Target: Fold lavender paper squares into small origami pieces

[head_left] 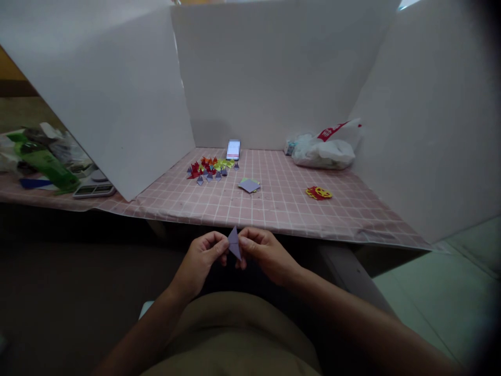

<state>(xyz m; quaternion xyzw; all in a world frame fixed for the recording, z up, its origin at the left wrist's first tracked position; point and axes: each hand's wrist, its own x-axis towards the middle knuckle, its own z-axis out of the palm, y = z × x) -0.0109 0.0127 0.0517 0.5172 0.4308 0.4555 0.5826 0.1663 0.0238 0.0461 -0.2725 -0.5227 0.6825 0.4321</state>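
Between my two hands, just in front of the table's near edge, is a small folded piece of purple paper (234, 244), pointed at top and bottom. My left hand (204, 257) pinches its left side between thumb and fingers. On its right side, my right hand (266, 251) has a similar pinch. Beyond them on the table lies a small stack of paper squares (249, 185), purple on top with pale green edges showing below. Farther back and left sits a cluster of small folded paper pieces (207, 168) in red, orange, yellow and purple.
White panels (282, 73) enclose the pink checked table (282, 209) on three sides. A lit phone (234, 149) leans at the back. To the right are a white plastic bag (324, 151) and red-and-yellow cutouts (319, 193). A scale (94, 189) and green bottle (47, 163) lie left.
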